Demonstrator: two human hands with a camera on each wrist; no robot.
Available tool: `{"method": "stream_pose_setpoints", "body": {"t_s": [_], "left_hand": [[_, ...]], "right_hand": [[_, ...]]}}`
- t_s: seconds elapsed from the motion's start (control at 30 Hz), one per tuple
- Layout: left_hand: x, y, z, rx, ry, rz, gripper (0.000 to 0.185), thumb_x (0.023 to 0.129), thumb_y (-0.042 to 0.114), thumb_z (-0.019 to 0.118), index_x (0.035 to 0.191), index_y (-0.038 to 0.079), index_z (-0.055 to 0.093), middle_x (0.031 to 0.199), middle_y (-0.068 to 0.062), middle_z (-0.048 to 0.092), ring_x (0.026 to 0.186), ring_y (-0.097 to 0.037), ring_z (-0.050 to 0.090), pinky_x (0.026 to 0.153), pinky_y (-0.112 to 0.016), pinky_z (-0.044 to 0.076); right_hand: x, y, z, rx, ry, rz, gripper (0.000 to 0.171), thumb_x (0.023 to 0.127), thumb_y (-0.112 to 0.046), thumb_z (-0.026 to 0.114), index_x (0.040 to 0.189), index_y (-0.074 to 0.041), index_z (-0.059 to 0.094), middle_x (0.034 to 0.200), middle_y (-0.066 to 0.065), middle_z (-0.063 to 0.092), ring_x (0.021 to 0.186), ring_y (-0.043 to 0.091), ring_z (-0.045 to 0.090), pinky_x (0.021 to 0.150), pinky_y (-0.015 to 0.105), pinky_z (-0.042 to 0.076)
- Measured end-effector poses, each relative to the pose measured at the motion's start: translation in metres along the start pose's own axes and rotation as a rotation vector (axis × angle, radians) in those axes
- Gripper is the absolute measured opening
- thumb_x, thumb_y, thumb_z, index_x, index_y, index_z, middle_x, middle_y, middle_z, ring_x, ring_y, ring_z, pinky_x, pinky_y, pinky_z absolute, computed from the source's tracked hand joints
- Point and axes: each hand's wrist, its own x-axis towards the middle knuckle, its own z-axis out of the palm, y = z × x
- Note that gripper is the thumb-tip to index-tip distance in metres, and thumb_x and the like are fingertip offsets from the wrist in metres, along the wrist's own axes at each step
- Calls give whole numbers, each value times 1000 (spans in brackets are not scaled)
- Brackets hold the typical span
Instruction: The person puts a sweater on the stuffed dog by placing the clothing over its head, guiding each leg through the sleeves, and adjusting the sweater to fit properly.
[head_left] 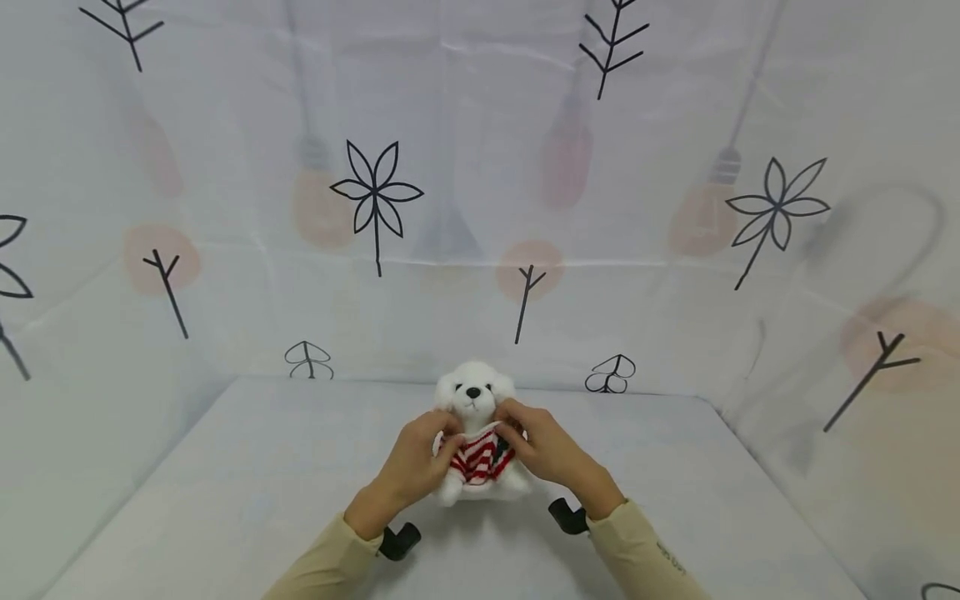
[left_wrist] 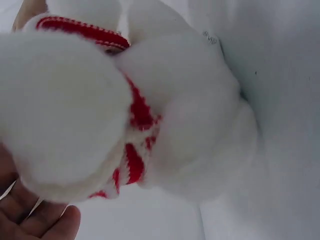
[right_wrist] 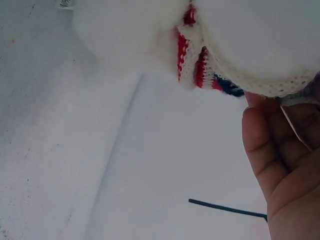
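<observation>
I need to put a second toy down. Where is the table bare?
Bare table lies left of the left hand, right of the right hand, and behind the white plush dog in its red-striped knitted sweater. Between the hands it is crowded.

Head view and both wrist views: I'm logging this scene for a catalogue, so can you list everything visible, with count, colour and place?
plush dog: one, white with a black nose, sitting upright on the table between the hands, facing the camera.
knitted sweater: one, red and white stripes with a small dark blue patch, on the plush dog's body.
table: one, pale grey-white cover, under the plush dog.
backdrop cloth: one, white with black leaf and twig drawings and faded pink and orange shapes, behind and beside the table.
wrist mounts: two, black, under the wrists.
sleeves: two, beige, on the forearms.
left hand: one, pinches the sweater's top edge.
right hand: one, pinches the sweater's top edge.
</observation>
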Motion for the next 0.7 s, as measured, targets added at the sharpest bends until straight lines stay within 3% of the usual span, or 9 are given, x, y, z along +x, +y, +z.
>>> {"method": "stream_pose_setpoints", "body": {"t_s": [0.23,0.4,0.57,0.7], "left_hand": [[0,-1,4,71,73,-10,5,95,8,58,91,5,56,88,1,54,79,-9,53,67,-23,48],[0,-1,3,55,131,9,4,95,7,57,91,7,56,87,0,54,79,-11,53,66,-27,48],[2,0,1,56,182,-16,13,87,-1,66,95,4,56,91,-4,54,83,-17,54,70,-34,49],[1,1,3,99,127,-100,23,78,-5,73,90,7,56,94,-4,49,83,-15,55,69,-25,50]], "right_hand": [[0,-4,6,1,26,6,3,100,-13,49,97,-11,49,72,-9,50,60,1,46,52,21,43],[0,-4,10,21,95,-2,10,97,-6,54,99,-15,49,80,-7,59,68,3,55,56,24,48],[3,-1,16,-24,197,-36,10,93,-7,61,96,-13,54,83,-7,58,72,6,55,60,26,49],[4,1,22,-105,256,-20,16,86,-4,68,90,-11,54,83,-4,51,69,5,50,58,25,48]]}}
